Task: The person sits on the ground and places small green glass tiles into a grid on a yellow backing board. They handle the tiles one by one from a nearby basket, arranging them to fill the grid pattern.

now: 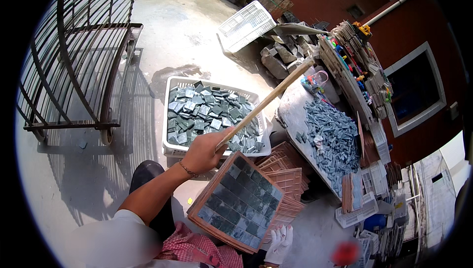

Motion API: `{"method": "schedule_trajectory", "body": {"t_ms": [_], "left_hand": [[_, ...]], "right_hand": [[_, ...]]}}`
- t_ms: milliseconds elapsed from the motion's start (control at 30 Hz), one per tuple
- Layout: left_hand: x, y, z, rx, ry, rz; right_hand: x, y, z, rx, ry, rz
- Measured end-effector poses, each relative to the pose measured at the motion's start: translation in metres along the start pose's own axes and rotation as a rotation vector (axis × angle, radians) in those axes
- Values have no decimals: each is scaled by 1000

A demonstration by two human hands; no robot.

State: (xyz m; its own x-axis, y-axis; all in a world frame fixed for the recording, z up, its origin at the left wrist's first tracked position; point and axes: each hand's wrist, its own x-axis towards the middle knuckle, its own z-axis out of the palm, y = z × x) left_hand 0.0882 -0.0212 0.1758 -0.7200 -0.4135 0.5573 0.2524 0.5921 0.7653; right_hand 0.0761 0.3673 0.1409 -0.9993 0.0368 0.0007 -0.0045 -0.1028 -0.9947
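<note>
My left hand (204, 153), bare with a bracelet at the wrist, is closed round the lower end of a long wooden stick (271, 98). The stick slants up to the right above a white plastic crate (169, 112) full of small square grey-green stone tiles (207, 112). Below the hand lies a stack of brown square trays (213, 233). Rows of dark square tiles (241, 196) fill the top tray. Beside its lower right edge is my right hand (279, 244), in a white glove, fingers extended and slightly apart, with nothing visible in them.
Empty brown trays (286, 181) are stacked right of the tiled one. Beyond, a table (295, 105) bears a heap of narrow stone strips (335, 135). A metal rack on wheels (106, 125) stands left. Another white crate (246, 26) and stone slabs (278, 61) are farther back.
</note>
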Motion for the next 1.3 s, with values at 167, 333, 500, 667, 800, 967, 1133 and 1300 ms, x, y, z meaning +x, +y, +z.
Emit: {"method": "schedule_trajectory", "body": {"t_ms": [167, 333, 500, 667, 800, 967, 1133, 1300], "left_hand": [[-17, 63, 38, 364, -123, 594], [-30, 82, 82, 452, -566, 746], [-47, 63, 73, -183, -217, 590], [-162, -53, 94, -34, 36, -1011], [-209, -98, 112, -385, -502, -1389], [-210, -71, 92, -727, -511, -1766], [-237, -71, 105, -843, -337, -1585], [-242, -79, 106, -721, -424, -1523]], "right_hand": [[16, -78, 79, 530, -718, -180], [19, -57, 51, 433, -261, 12], [13, 22, -8, 664, -56, 138], [1, 66, -25, 598, -116, 136], [5, 88, -23, 800, -59, 275], [5, 123, -19, 633, -111, 326], [10, 127, -32, 641, -68, 701], [7, 120, -58, 701, -198, 1024]]}}
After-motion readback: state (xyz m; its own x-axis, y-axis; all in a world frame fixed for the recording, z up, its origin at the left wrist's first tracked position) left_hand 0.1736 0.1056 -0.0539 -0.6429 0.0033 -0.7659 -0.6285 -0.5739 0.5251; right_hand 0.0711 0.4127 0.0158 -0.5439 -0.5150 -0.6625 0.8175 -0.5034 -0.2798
